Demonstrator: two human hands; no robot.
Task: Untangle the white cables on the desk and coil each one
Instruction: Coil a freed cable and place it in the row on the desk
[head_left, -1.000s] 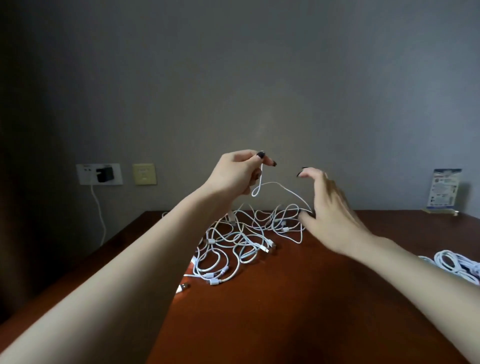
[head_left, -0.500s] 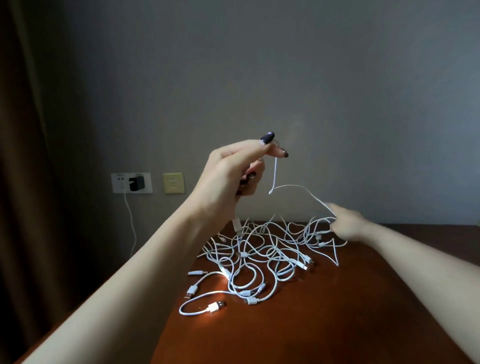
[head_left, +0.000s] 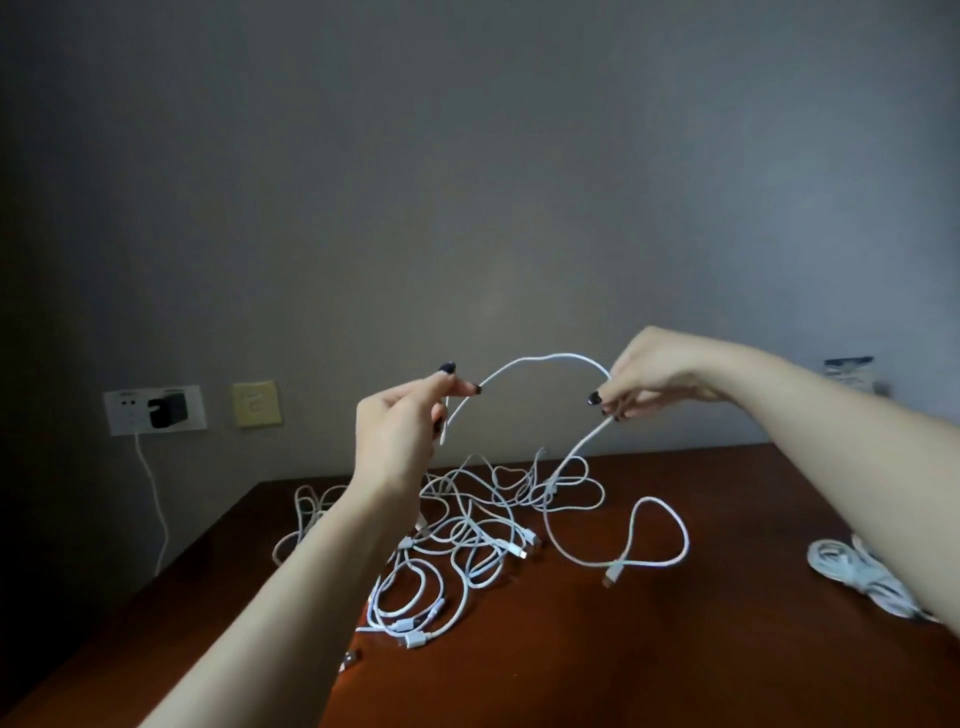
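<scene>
The left hand (head_left: 400, 431) pinches a white cable (head_left: 545, 358) between thumb and forefinger, with a short tail hanging just below that pinch. The right hand (head_left: 660, 374) has its fingertips (head_left: 605, 397) curled down and closed on the same cable. Between the two grips it stands up in a smooth arch, so it looks springy enough to hold a curve yet soft enough to bend freely. Below the right fingers it drops to the desk (head_left: 623, 660), swings wide in an open loop and ends in a small plug (head_left: 612, 576), which lies clear of the tangle (head_left: 467, 535). That heap of thin round cords and small blocky connectors sits under and beyond the left fingers. The cable is light and its smooth jacket is likely slick, so a fingertip pinch should carry it, though it may slide if pulled hard. The connectors are the parts likely to snag, so it seems best to hold the cord close to an end and feed it hand over hand. Well to the right of the right wrist lies a bundle (head_left: 852, 569) of white cord on the glossy red-brown wood.
</scene>
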